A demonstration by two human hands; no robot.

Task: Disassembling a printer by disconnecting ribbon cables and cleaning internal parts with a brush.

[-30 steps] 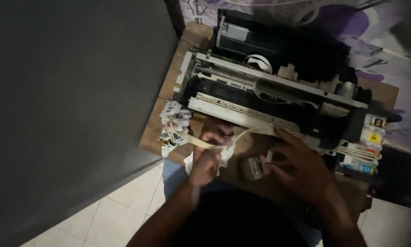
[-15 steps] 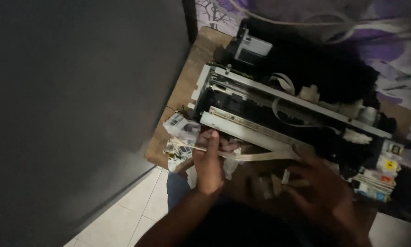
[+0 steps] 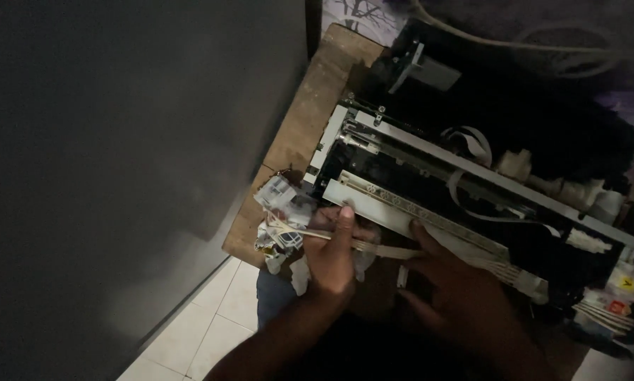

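An opened printer (image 3: 472,190) with its cover off lies on a wooden board (image 3: 310,113). Its white metal rail (image 3: 401,208) runs along the near side. My left hand (image 3: 331,250) pinches a flat beige ribbon cable (image 3: 380,247) near the printer's front left corner, thumb up against the rail. My right hand (image 3: 458,289) rests just right of it, fingers spread, index finger touching the rail's underside. A cluster of white connectors and crumpled tissue (image 3: 282,219) sits by my left hand.
A dark grey wall or panel (image 3: 119,162) fills the left half. White floor tiles (image 3: 204,331) show below. Ink tanks with coloured labels (image 3: 620,289) sit at the printer's right end. Patterned purple cloth (image 3: 359,10) lies behind.
The view has swung closer and left. My left hand stays on the ribbon cable; my right hand has moved up toward the rail.
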